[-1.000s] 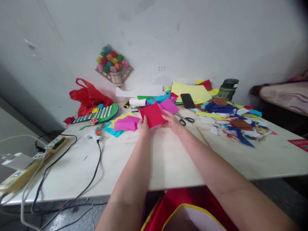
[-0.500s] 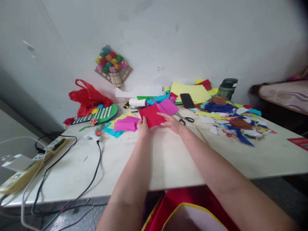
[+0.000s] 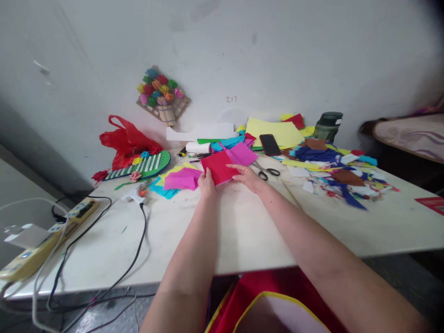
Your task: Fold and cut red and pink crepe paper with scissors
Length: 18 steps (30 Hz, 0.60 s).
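A square of red paper is held just above the table between my two hands. My left hand is closed on its lower left corner, thumb on top. At the right edge, my right hand grips the sheet with its fingers laid over the paper. Magenta paper lies just behind the red sheet. To its left, pink sheets overlap blue paper and yellow paper. Black-handled scissors rest right behind my right hand.
On the left are a glue gun with its cord, a power strip and a red plastic bag. A phone lies on yellow sheets. A dark bottle stands behind paper scraps at right.
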Available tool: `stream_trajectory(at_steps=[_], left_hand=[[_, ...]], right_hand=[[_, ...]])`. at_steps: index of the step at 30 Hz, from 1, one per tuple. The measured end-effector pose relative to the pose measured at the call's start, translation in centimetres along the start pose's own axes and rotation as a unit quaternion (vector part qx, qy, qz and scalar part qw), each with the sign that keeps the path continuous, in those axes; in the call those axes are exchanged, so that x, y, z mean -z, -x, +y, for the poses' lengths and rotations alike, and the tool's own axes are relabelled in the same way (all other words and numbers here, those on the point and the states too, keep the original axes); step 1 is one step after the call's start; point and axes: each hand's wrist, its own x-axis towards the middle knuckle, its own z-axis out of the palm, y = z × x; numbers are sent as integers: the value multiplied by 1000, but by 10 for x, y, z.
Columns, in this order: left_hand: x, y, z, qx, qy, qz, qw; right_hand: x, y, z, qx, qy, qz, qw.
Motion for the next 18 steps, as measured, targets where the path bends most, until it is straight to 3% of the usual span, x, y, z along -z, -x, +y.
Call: stream_trajectory(at_steps=[9, 18], left_hand=[[0, 4, 4, 20, 5, -17, 1000], [-4, 14, 13, 69, -17, -58, 996]], right_hand=[[-3, -3, 2, -1, 15, 63, 998], [10, -13, 16, 64, 52, 132, 988]])
